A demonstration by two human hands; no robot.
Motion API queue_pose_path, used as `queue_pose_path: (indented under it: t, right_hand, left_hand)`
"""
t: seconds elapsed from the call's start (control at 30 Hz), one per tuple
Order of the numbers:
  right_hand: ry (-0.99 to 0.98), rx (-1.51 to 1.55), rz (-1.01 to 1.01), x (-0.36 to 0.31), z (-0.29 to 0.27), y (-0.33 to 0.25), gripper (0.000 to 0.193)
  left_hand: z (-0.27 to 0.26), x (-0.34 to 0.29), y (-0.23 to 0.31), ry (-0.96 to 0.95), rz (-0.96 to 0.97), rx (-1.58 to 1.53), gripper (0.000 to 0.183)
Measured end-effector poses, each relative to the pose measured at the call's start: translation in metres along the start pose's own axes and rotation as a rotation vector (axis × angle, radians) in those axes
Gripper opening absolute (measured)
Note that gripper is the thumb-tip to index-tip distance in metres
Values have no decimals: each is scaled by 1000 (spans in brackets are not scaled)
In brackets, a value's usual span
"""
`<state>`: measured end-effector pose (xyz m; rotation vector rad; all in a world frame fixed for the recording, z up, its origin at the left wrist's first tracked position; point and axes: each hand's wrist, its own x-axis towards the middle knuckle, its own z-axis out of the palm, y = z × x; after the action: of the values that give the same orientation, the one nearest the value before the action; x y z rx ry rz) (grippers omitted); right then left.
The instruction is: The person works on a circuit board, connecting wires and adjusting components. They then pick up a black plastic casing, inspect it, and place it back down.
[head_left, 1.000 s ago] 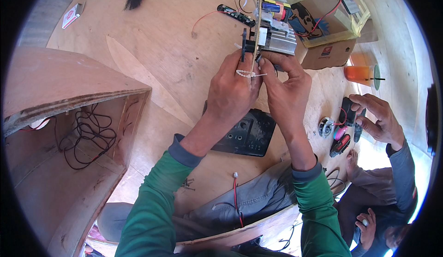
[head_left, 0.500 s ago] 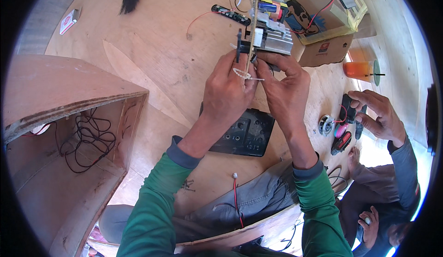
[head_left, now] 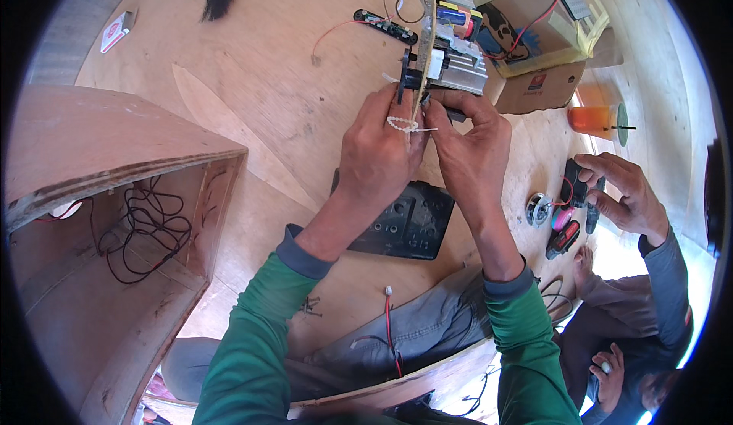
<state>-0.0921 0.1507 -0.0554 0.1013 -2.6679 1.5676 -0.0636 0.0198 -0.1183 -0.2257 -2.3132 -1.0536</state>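
Note:
An electronic circuit board point(head_left: 425, 57) stands edge-on between my two hands, its lower end pinched by my fingers. Ribbed metal heat sinks point(head_left: 463, 74) stick out from its right face, and a black round part point(head_left: 407, 80) from its left. My left hand point(head_left: 379, 146) closes on the board's left side, fingertips partly hidden behind it. From the right, my right hand point(head_left: 475, 141) grips near the lower edge with thumb and bent index finger. A looped white zip tie point(head_left: 405, 125) hangs at the board's bottom, by both thumbs. Below lies a black control panel point(head_left: 408, 223) with holes.
An open wooden box point(head_left: 126, 131) with a black cable point(head_left: 153, 230) fills the left. Small screws point(head_left: 310, 307) lie near my leg. A cardboard box point(head_left: 534, 51), an orange drink cup point(head_left: 599, 121) and a speaker driver point(head_left: 538, 209) are at right, beside another person's hand point(head_left: 628, 192).
The board has turned slightly, its upper end shifting right, and more of the black round part shows. My hands keep their hold, nearly in place.

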Motion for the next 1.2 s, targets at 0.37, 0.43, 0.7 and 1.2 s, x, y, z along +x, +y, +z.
queue_pose_path:
  t: [0.37,0.43,0.7,1.2]
  right_hand:
    - [161,86,86,-7,18,-3,16]
    - [183,86,90,-8,20,-3,15]
    - [240,229,196,-12,30,0,12]
    - [67,90,-10,-6,7,5,17]
  left_hand:
    - [-4,-2,2,-57,-17,-42,58]
    - [-4,-3,1,-58,-12,-28,59]
    - [-4,-3,2,-80,2,29,57]
    - [-3,-1,3,-18,-24,-47,49]
